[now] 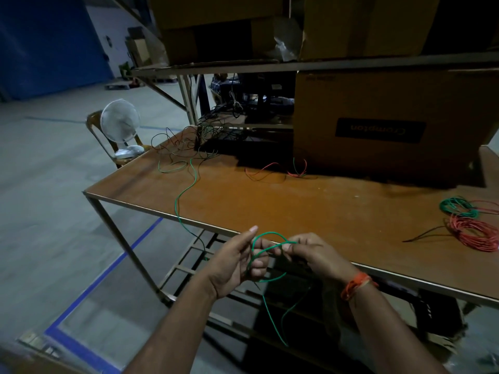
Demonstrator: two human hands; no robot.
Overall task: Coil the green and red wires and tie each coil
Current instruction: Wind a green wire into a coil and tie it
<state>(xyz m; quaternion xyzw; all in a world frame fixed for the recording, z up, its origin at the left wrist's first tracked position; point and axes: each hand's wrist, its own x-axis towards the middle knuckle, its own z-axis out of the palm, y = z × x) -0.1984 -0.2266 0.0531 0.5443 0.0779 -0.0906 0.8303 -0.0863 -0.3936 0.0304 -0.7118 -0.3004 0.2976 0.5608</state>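
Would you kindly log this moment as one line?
stage: coiling | left hand: holds green wire | right hand: pinches loop | finished coils: on table

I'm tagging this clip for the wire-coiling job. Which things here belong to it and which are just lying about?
Job:
green wire, held by left hand and right hand
green coil
red coil
loose red wire

Lying about:
fan
cardboard box
dark cable tangle
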